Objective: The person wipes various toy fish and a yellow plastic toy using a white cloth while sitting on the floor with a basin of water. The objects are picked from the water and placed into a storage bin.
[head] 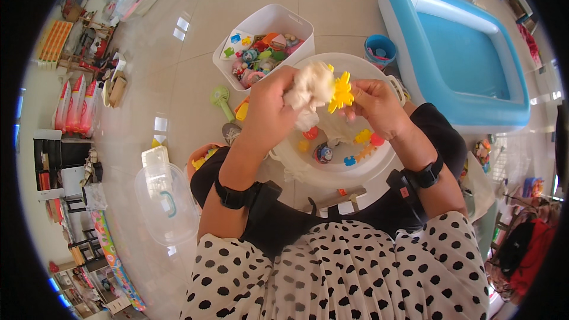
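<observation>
My left hand [273,102] grips a crumpled off-white cloth [310,89], bunched up and partly blurred. A yellow plastic toy piece [341,92] with notched edges is pinched in the fingers of my right hand [378,104]. The cloth meets or overlaps the toy's left side; whether they touch I cannot tell. Both hands are above a large white plastic tub [293,173]. Inside it lie a dark round toy with a printed picture [323,153], a red ball [310,133], a blue piece [350,160], an orange piece [367,151] and another yellow piece [363,136].
Beyond the tub stands a white bin [231,73] full of small toys. A blue bucket [380,49] and an inflatable pool [462,53] are to the right. On the left are a green handheld fan [220,97] and a clear lid with a teal handle [153,209].
</observation>
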Motion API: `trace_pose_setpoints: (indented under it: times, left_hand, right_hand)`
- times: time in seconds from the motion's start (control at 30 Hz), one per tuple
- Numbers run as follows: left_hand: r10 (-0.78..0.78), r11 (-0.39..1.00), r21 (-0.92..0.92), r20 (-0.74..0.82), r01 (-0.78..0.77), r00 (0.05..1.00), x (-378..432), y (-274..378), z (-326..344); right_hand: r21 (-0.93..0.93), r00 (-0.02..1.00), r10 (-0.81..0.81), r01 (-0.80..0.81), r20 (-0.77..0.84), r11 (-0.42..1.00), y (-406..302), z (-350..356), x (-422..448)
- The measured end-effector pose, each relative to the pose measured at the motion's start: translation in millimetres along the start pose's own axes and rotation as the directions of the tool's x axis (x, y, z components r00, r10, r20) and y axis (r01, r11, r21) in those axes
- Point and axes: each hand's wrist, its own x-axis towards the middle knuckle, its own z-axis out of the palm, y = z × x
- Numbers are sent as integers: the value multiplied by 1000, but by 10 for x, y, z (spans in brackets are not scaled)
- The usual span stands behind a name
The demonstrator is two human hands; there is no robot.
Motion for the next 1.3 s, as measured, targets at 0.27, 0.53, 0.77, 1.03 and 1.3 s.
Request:
trace_pose_setpoints:
  times: [0.27, 0.53, 0.77, 1.03, 1.3]
  left_hand:
    - [-247, 925, -342, -209, 166, 946, -7, -227, 88]
    - [-363, 783, -555, -41, 281, 931, -24, -129, -32]
    - [-251, 914, -318, 47, 253, 967, 2, 26, 108]
    - [-90, 979, -196, -189, 52, 978, -20, -137, 214]
    - [-421, 801, -483, -32, 355, 907, 15, -273, 43]
  right_hand:
    - [-239, 883, -469, 450, -26, 860, -18, 206, 30]
    - [274, 991, -116, 93, 70, 957, 36, 84, 8]
    - [268, 977, 1, -59, 211, 962, 55, 140, -48]
    - [258, 940, 76, -168, 332, 951, 113, 163, -45]
    - [489, 948, 15, -177, 318, 854, 66, 62, 2]
